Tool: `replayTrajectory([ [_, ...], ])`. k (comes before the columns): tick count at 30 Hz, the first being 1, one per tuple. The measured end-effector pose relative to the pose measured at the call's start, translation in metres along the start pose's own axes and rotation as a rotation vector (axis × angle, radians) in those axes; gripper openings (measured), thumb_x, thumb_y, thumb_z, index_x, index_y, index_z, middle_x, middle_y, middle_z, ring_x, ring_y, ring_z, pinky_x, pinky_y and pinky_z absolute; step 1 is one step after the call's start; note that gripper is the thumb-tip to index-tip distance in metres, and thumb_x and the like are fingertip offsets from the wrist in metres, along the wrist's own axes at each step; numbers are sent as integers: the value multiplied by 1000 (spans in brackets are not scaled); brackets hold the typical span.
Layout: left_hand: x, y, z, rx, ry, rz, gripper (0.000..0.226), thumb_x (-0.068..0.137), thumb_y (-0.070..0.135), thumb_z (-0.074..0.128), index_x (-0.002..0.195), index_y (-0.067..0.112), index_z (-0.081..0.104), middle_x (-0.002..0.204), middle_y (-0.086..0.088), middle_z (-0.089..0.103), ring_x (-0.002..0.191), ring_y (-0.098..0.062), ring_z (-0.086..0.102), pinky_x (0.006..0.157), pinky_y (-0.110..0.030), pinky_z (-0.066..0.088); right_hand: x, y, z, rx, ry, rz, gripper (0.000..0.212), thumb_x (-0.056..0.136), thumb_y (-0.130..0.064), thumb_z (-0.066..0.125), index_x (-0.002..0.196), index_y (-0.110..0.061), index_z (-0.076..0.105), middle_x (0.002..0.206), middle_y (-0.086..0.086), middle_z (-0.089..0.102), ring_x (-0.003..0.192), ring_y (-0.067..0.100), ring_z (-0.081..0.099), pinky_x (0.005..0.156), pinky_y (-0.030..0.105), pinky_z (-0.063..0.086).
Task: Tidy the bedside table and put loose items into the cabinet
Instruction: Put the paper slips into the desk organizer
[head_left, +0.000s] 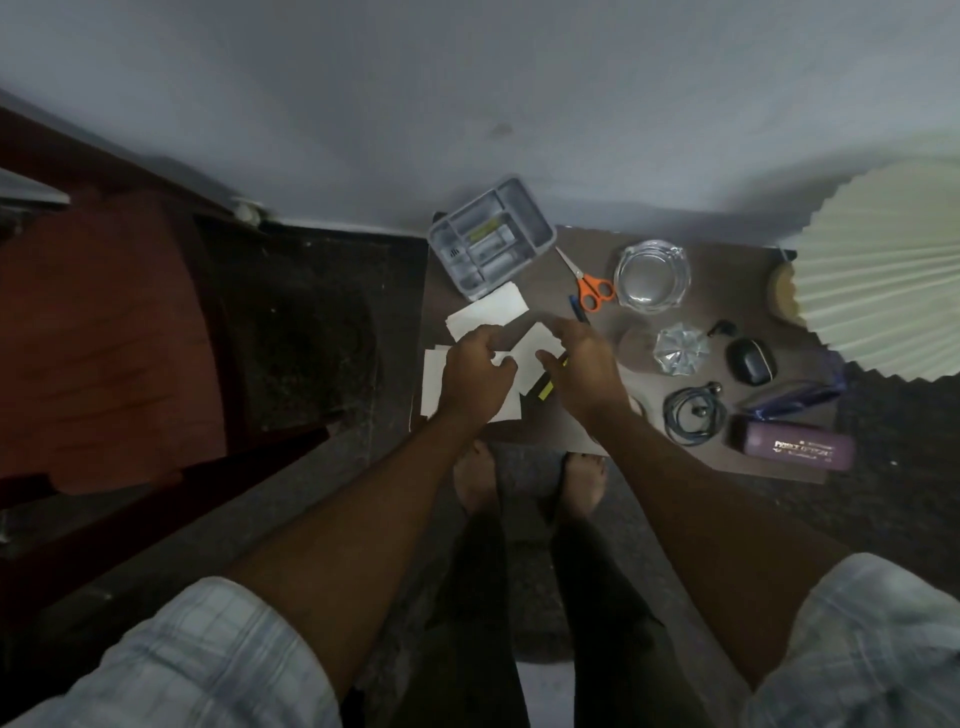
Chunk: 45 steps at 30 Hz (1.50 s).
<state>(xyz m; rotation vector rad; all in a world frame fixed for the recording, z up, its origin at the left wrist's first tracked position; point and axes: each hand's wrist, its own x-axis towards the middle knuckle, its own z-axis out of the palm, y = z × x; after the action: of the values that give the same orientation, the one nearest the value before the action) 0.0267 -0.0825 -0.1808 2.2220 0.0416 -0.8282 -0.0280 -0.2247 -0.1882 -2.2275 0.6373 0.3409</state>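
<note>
Currently both hands are working over the loose white papers (488, 314) at the left end of the bedside table (691, 460). Left hand (475, 371) is lying curled on the sheets, thumb and fingers pinching the edge of one paper. Right hand (584, 364) is hovering just beside it, fingers bent and half spread, thumb reaching toward the same sheets — whether it is actually gripping anything I cannot tell. A black marker with a yellow end (545, 388) is lying partly under the right hand, on the papers.

Moving outward: a blue pen (576, 307) is showing just beyond the right fingertips, and orange-handled scissors (589, 286) are lying beside it, blades pointing toward the wall. A grey divided tray (540, 228) is sitting at the back left corner, tilted, with a few small items in its slots; one corner of a paper is touching it. A clear glass ashtray (652, 275) is standing right of the scissors.

Further right — a crumpled foil piece (680, 348), a small black case (750, 361), a coiled dark cable (693, 413), a blue pouch (795, 397) and a purple case (795, 446) near the front edge. A pleated lampshade (883, 280) is overhanging the right end.

Both sleeves are checked and short. The cabinet cannot be made out from this angle.
</note>
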Motion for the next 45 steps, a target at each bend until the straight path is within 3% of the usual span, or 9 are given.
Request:
replayTrajectory([
  [4,13,-1,9,9,-23,-13,33,84,9,68,117,10,66,114,-4,70,106,-25,65,89,-29,51,13,3,7,-57,-19,-3,46,90,-13,69,135,-10,58,131,11,62,123,26,57,101,33,44],
  [12,24,5,13,165,-50,10,32,81,12,67,113,6,65,109,-9,69,104,-29,65,88,-43,55,26,5,16,-125,-12,-6,48,87,2,66,133,-10,59,133,13,59,125,27,55,104,37,47],
  [17,26,13,17,183,-53,-12,29,84,17,69,111,7,64,107,-9,70,100,-29,67,77,-35,55,33,3,16,-150,2,-25,45,88,4,63,131,-7,61,131,14,60,123,28,55,104,34,46],
  [26,27,11,23,162,-59,-22,30,87,17,69,115,7,64,111,-9,71,104,-28,66,76,-29,48,42,4,14,-226,-68,0,25,92,0,61,117,1,67,117,18,67,104,29,66,91,38,54],
  [30,28,7,20,152,-85,22,32,85,16,70,115,7,65,109,-9,71,103,-27,66,79,-30,49,45,6,14,-262,-103,-6,17,94,-3,62,109,1,69,120,18,63,107,29,63,92,40,53],
  [35,31,3,13,118,-114,21,30,81,12,69,111,5,67,103,-10,71,98,-27,66,88,-41,55,42,6,4,-316,-109,-28,18,93,-14,63,110,-8,70,110,12,70,99,27,66,85,43,56],
  [39,34,3,9,92,-123,-2,30,81,12,71,110,6,70,97,-9,73,95,-26,67,89,-44,56,40,6,-7,-209,-143,7,27,90,-18,65,117,-15,61,108,9,69,100,28,66,83,45,57],
  [45,35,3,4,-15,-151,-64,32,82,21,77,112,8,73,107,-6,75,104,-21,68,97,-37,53,36,9,-17,-8,-172,13,37,85,-16,70,119,-21,58,81,-16,57,87,16,63,74,30,46],
])
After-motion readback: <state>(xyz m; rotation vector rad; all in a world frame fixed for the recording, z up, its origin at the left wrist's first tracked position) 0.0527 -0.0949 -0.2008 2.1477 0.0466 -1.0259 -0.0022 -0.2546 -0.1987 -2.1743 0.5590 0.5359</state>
